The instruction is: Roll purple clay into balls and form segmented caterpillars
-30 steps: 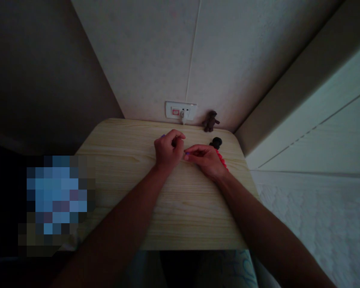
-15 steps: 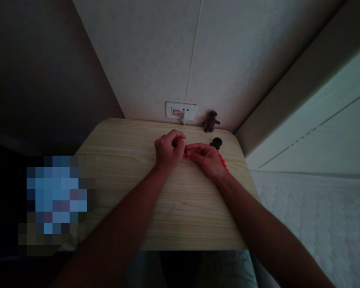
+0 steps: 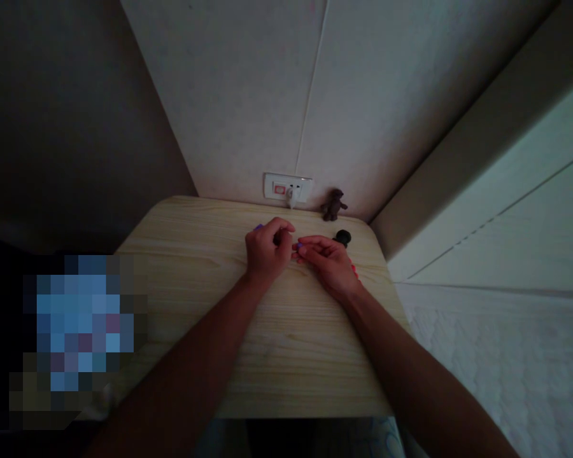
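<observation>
Small purple piece (image 3: 300, 246): in the head view, it is pinched between the thumb and fingertips of the right hand (image 3: 333, 267), above the middle of the tabletop (image 3: 296, 356), just beside the left hand (image 3: 268, 251). The left hand is curled; whether anything is gripped inside it cannot be told. The piece is not set down, and whether it is joined to anything is hidden by the fingers. A second purple item (image 3: 258, 228) is partly covered by the left hand.

Pale, streaked wood grain is shown by the tabletop, whose far corners are rounded. By the right hand, a rounded, dark black thing (image 3: 343, 238) and a bumpy red strip (image 3: 354, 270) are partly hidden. Near the wall socket (image 3: 288, 188), a matte brown bear-like figure (image 3: 333, 205) is stood upright.
</observation>
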`<state>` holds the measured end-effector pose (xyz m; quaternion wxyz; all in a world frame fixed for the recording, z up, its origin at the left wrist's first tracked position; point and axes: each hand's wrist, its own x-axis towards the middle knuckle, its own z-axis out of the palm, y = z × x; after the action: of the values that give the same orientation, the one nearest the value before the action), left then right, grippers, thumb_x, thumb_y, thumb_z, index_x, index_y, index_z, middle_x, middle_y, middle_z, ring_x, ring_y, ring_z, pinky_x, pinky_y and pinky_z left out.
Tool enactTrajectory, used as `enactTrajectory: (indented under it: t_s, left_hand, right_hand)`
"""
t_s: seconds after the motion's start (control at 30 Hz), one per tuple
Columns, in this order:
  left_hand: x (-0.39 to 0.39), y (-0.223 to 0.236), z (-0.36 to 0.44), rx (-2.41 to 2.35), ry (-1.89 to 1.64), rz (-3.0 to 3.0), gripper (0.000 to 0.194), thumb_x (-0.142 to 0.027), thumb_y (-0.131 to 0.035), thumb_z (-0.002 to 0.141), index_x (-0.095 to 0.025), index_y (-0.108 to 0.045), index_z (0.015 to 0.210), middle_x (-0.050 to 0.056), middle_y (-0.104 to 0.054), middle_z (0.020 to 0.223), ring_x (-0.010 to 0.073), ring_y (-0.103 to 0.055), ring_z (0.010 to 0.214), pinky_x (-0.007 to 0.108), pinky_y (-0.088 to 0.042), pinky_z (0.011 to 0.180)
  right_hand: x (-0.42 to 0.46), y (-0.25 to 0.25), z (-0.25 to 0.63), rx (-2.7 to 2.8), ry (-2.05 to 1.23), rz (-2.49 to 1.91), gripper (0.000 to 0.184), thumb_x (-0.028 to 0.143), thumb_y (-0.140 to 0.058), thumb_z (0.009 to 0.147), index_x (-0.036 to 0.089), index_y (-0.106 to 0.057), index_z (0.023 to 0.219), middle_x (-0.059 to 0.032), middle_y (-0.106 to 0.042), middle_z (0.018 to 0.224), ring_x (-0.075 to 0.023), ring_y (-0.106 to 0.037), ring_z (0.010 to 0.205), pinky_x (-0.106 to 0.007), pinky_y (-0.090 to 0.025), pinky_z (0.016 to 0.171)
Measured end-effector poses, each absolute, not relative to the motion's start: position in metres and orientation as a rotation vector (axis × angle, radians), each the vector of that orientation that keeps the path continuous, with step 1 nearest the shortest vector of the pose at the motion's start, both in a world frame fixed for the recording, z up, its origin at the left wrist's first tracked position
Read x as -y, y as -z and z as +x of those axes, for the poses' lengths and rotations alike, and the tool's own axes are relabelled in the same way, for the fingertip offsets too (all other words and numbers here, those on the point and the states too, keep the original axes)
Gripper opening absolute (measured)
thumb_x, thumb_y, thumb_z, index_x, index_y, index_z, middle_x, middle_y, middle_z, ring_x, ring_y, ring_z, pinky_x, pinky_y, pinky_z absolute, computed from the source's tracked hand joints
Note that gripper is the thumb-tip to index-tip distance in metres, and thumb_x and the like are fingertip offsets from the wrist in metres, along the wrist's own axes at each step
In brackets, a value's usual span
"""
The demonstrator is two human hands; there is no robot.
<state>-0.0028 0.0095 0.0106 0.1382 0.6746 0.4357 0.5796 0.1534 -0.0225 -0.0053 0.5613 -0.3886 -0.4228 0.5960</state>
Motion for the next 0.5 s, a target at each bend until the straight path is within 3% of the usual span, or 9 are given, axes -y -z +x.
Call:
enactTrajectory:
  t_s: [0.5]
  left_hand:
    - [-0.0103, -0.0098, -0.0026, -1.251, -1.686, 1.947, 0.020, -0.015, -0.053, 0.082, -0.020, -0.072, 0.077, -0.004, -0.062, 0.057, 0.0103, -0.052, 0.050, 0.025, -0.038, 0.055]
  right_hand:
    - [0.0230, 0.0036, 0.1542, 0.976, -1.371, -0.917, 0.014, 0.021, -0.083, 0.068, 0.024, -0.085, 0.082, -0.0012, -0.079, 0.080, -0.0139, -0.066, 0.072, -0.030, -0.053, 0.074]
